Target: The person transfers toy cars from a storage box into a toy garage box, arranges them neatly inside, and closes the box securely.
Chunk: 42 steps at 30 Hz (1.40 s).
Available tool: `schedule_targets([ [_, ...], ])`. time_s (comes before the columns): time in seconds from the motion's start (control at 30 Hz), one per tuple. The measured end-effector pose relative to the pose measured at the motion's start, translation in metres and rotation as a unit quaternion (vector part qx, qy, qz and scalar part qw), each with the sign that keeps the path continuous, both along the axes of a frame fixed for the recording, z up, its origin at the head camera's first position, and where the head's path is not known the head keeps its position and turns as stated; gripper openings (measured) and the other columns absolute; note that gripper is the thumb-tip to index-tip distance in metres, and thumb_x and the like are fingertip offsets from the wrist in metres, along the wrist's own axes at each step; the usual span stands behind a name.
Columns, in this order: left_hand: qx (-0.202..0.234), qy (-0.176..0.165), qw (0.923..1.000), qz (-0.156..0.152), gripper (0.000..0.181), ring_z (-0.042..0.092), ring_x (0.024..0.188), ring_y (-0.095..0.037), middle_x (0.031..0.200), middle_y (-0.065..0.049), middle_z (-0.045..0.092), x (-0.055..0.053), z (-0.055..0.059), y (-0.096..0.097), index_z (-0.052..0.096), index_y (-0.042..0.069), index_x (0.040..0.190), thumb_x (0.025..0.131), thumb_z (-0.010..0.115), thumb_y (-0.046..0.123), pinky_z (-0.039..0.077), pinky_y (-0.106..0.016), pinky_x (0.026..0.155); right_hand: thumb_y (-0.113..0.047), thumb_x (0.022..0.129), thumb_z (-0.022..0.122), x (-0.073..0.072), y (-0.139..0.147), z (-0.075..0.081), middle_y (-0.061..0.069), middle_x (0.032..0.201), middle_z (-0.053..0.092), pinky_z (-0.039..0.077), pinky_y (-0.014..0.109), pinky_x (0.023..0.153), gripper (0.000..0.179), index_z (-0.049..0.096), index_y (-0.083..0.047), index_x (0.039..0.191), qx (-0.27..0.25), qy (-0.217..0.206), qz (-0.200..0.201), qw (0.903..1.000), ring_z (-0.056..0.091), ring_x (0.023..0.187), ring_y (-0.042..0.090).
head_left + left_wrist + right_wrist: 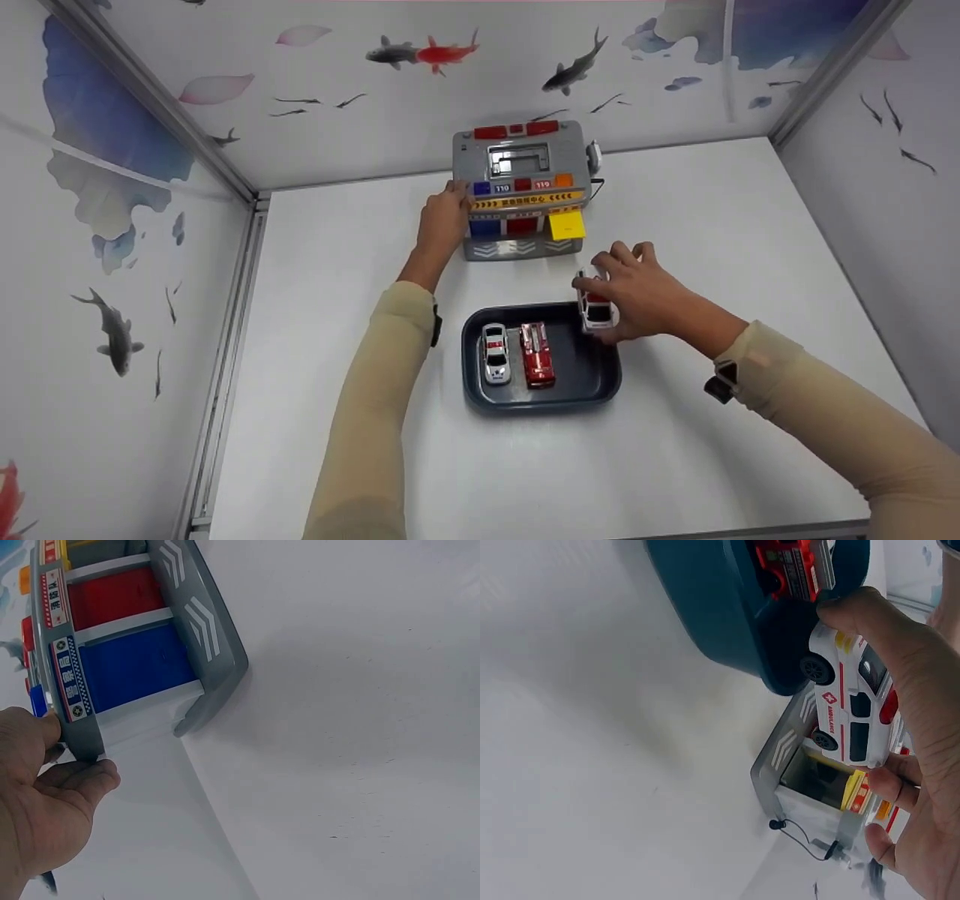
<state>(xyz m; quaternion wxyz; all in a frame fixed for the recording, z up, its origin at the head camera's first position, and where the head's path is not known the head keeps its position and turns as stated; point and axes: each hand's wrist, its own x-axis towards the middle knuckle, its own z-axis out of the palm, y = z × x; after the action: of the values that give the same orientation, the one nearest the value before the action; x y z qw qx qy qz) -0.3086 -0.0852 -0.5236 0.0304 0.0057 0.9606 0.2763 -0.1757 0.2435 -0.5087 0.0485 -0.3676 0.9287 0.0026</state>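
My right hand (637, 295) grips a white toy ambulance (853, 701) by its two ends, above the right end of a dark blue tray (541, 406). In the tray lie a white toy car (496, 354) and a red toy fire truck (537, 355), side by side. At the back stands a grey toy garage (465, 169). My left hand (442, 219) holds its left edge, thumb and fingers around the corner in the left wrist view. The garage's blue door (139, 664) and red door (116, 598) are down, while its yellow door (568, 225) is swung up.
A white tabletop (337, 315) carries everything. Behind the garage rises a white wall (315, 142) printed with fish and petals, and similar panels stand left and right. A thin black cord (802, 840) hangs at the garage's right side.
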Motion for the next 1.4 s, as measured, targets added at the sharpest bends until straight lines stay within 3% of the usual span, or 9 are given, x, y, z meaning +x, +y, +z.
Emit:
schedule_targets([
  [0.27,-0.003,-0.023,0.9997,0.006,0.050,0.056,0.155,-0.033,0.175,-0.013,0.047,0.000,0.001,0.002,0.051,0.014,0.166,0.120,0.049,0.033,0.048,-0.044,0.128,-0.065,0.077,0.092,-0.012,0.012,-0.002,0.022,0.142,0.062,0.041,0.070,0.100,0.086,0.066,-0.027,0.150,0.004,0.012,-0.006,0.9999,0.048,0.125,0.041],
  [0.5,-0.014,-0.008,0.9999,-0.004,0.048,0.064,0.147,-0.032,0.168,-0.013,0.056,0.001,-0.001,0.003,0.055,0.011,0.163,0.120,0.050,0.031,0.054,-0.044,0.122,-0.062,0.075,0.096,-0.023,0.022,-0.007,0.020,0.146,0.061,0.040,0.069,0.103,0.086,0.065,-0.031,0.149,-0.006,-0.017,-0.040,0.9990,0.047,0.127,0.041],
  [0.67,-0.012,-0.010,0.9999,-0.001,0.047,0.061,0.150,-0.036,0.171,-0.014,0.052,0.002,-0.001,0.002,0.058,0.012,0.162,0.119,0.051,0.032,0.052,-0.046,0.123,-0.058,0.076,0.096,-0.030,0.027,-0.009,0.021,0.146,0.060,0.038,0.068,0.102,0.084,0.065,-0.031,0.149,-0.019,-0.031,-0.053,0.9979,0.047,0.127,0.041],
  [1.07,-0.015,-0.013,0.9998,-0.006,0.049,0.055,0.156,-0.034,0.174,-0.014,0.047,0.002,0.001,0.001,0.054,0.013,0.165,0.120,0.048,0.033,0.048,-0.045,0.127,-0.051,0.076,0.097,-0.042,0.036,-0.017,0.023,0.142,0.060,0.038,0.071,0.099,0.081,0.066,-0.026,0.147,-0.031,-0.009,-0.058,0.9978,0.048,0.122,0.042],
  [1.4,-0.004,-0.008,1.0000,-0.002,0.050,0.054,0.156,-0.034,0.174,-0.016,0.046,0.002,0.001,0.001,0.052,0.012,0.166,0.120,0.049,0.032,0.048,-0.045,0.127,-0.049,0.077,0.097,-0.053,0.038,-0.030,0.024,0.147,0.057,0.036,0.074,0.106,0.081,0.066,-0.025,0.149,-0.015,-0.032,-0.086,0.9956,0.047,0.129,0.045],
])
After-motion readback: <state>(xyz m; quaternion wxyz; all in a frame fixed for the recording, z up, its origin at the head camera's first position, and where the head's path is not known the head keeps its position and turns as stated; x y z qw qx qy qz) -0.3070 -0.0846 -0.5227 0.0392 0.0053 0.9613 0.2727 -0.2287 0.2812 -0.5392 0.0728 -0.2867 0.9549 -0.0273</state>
